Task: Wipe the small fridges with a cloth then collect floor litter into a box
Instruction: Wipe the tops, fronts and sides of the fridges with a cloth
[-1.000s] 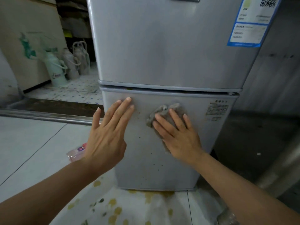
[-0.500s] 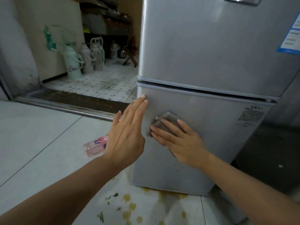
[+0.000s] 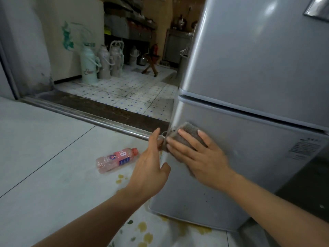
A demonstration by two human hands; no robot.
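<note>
Tiled floor point(image 3: 44, 157), cloth point(image 3: 187, 134) half hidden under right hand point(image 3: 201, 161)

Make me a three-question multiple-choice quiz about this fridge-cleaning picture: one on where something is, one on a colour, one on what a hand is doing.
1. Where does the bottle lie?
A. on the floor left of the fridge
B. on top of the fridge
C. in a box

2. What colour is the bottle?
A. green
B. pink
C. black

3. What is the right hand doing?
A. hanging idle
B. holding the bottle
C. pressing a cloth on the fridge door

Answers: 1 A, it lies on the tiles; 2 B, pink body and cap; 3 C, flat fingers cover the grey cloth.
</note>
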